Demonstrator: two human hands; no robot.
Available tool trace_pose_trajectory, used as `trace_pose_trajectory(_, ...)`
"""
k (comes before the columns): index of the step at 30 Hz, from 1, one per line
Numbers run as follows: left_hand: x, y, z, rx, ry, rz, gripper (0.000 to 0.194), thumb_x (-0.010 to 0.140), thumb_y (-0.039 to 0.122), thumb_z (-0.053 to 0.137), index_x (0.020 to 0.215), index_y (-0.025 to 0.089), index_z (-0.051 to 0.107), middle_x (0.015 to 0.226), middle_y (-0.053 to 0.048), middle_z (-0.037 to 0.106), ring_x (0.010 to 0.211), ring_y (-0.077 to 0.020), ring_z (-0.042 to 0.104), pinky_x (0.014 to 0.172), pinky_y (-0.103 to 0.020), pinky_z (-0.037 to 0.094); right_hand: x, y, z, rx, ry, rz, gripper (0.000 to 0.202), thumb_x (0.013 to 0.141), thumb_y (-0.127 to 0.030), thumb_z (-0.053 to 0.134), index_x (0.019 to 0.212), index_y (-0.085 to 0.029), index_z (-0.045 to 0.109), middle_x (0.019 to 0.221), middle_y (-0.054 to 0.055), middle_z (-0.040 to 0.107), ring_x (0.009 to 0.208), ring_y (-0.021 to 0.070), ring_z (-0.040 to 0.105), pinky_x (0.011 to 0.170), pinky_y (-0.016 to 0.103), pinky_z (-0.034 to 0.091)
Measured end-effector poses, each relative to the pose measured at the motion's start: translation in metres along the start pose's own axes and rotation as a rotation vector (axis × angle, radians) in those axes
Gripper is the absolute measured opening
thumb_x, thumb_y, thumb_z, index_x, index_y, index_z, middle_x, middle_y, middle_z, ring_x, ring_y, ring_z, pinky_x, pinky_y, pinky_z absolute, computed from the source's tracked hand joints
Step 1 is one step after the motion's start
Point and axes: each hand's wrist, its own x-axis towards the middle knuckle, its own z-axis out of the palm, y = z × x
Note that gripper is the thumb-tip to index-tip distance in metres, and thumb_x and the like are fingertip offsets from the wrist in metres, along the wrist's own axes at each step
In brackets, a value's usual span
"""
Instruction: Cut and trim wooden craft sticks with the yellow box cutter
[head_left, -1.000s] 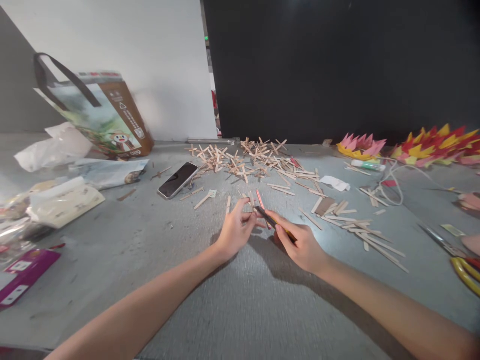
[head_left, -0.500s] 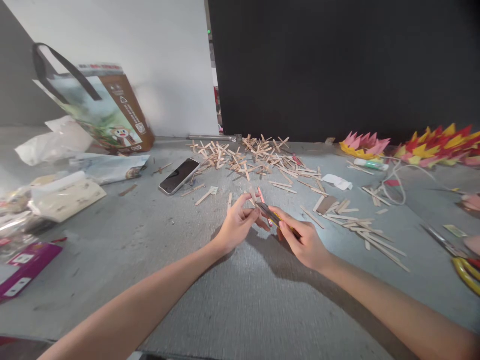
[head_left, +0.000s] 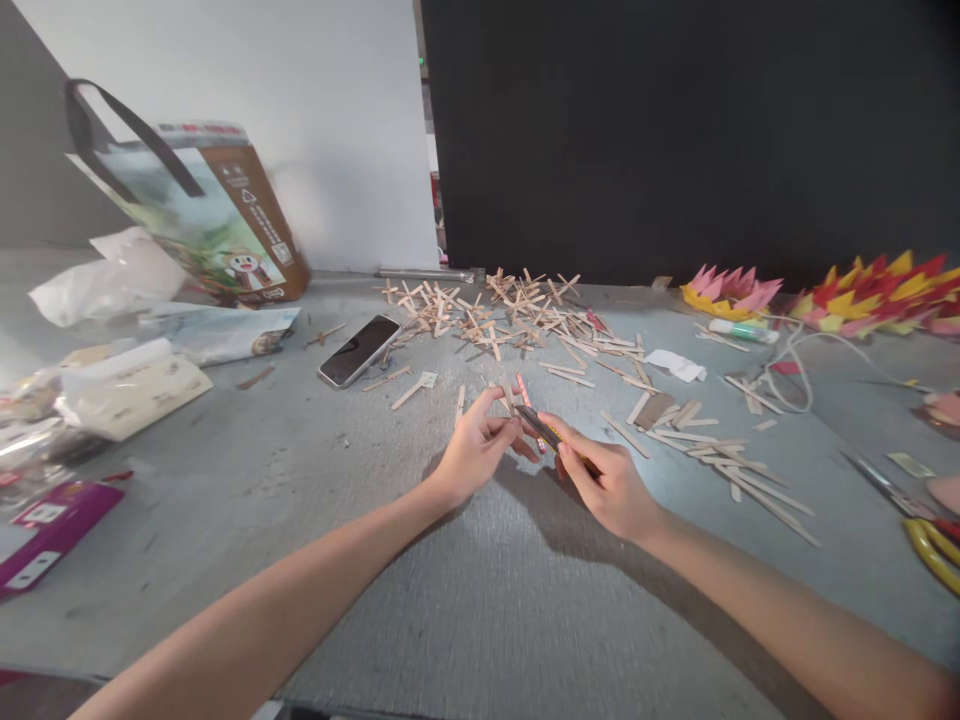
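My left hand (head_left: 480, 445) is closed on a small wooden craft stick (head_left: 508, 397), pinched between thumb and fingers. In my right hand (head_left: 604, 480) is a dark utility knife (head_left: 547, 433) with yellow marks, its tip against or very near the stick. A red and white patterned strip (head_left: 523, 388) shows just behind the fingers; whether it is held or lies on the table I cannot tell. Past my hands spreads a heap of craft sticks (head_left: 491, 320), many joined in crosses. More loose sticks (head_left: 720, 450) lie right of my right hand.
A phone (head_left: 360, 350) lies left of the heap. A printed bag (head_left: 217, 220) stands back left, above plastic packets (head_left: 127, 390) and a purple package (head_left: 56, 535). At right are scissors (head_left: 892, 490), a glue stick (head_left: 742, 330), a white cable (head_left: 795, 370) and pointed paper crafts (head_left: 877, 295). Another person's fingers (head_left: 946, 408) show there.
Both hands hold nearly the same pose, with the knife still at the stick. The view has shifted very slightly.
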Motion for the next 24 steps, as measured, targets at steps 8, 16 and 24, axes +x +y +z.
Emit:
trace_pose_trajectory(8,-0.003,-0.004,-0.004,0.253,0.023,0.019,0.048,0.106,0.04,0.054,0.15,0.023,0.049,0.093,-0.001,0.08,0.071,-0.0188,0.081,0.078,-0.037,0.064,0.005,0.009,-0.01,-0.258,-0.109,-0.182,0.052,0.112,-0.02,0.043,0.162,-0.016,0.056,0.08,0.002,0.069,0.06,0.0134,0.052,0.063,0.026,0.044)
trace_pose_trajectory(16,-0.004,-0.002,-0.001,0.38,0.063,0.034,0.041,0.107,0.04,0.051,0.145,0.024,0.051,0.094,-0.001,0.081,0.072,-0.02,0.081,0.077,-0.037,0.063,0.001,0.0,-0.001,-0.351,-0.047,-0.097,0.056,0.111,-0.02,0.039,0.165,-0.018,0.053,0.088,0.007,0.079,0.06,0.0138,0.064,0.062,0.025,0.05)
trace_pose_trajectory(24,-0.007,-0.004,0.001,0.565,0.084,0.022,0.038,0.107,0.03,0.048,0.144,0.021,0.05,0.082,0.0,0.081,0.072,-0.0182,0.079,0.073,-0.029,0.058,-0.008,-0.014,0.014,-0.582,0.006,-0.083,0.057,0.109,-0.017,0.041,0.164,-0.018,0.054,0.077,0.006,0.077,0.056,0.0158,0.066,0.056,0.028,0.043)
